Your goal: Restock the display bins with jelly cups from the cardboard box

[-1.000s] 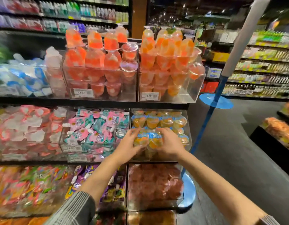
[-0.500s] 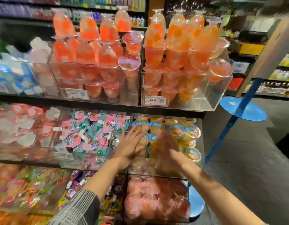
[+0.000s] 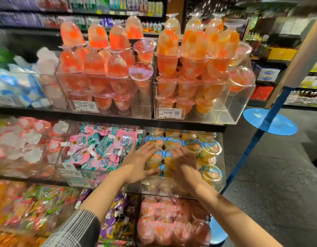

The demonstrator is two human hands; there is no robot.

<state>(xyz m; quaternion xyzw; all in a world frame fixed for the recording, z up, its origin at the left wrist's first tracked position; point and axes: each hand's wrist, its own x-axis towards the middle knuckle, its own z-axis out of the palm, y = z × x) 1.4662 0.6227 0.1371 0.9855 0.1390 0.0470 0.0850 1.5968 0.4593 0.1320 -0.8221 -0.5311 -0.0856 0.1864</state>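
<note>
Head view: both forearms reach forward and slightly up into the middle-shelf clear acrylic bin (image 3: 180, 190) at the right end of the rack. Left hand (image 3: 139, 162) palm down, fingers straight and spread, thumb out low toward the right, lying flat against the orange jelly cups (image 3: 193, 146) with blue-and-white lids; grip released, nothing clasped. Right hand (image 3: 185, 164) just beside it, also palm down with fingers extended over the cups; motion-blurred, but it looks relaxed and grasps nothing. Hands near each other, not touching as far as can be told. Left forearm comes out of a grey plaid sleeve (image 3: 74, 229) at bottom left; right forearm bare, entering from bottom right. The cups fill the bin in rows, some tipped on their sides at the front right. Left-neighbour bin holds pink and teal spouted jelly pouches (image 3: 93, 148). Shelf above: two clear bins of tall goblet-shaped jelly cups, red-pink ones (image 3: 99, 68) on the left, orange ones (image 3: 195, 56) on the right, each bin with a 14.90 price tag (image 3: 169, 113) on its front. Shelf below: bin of pink-lidded jelly cups (image 3: 164, 223). A blue pole (image 3: 259, 138) slants across the right side over a blue disc (image 3: 271, 122) on the dark floor. Left edge of rack too blurred to read.
</note>
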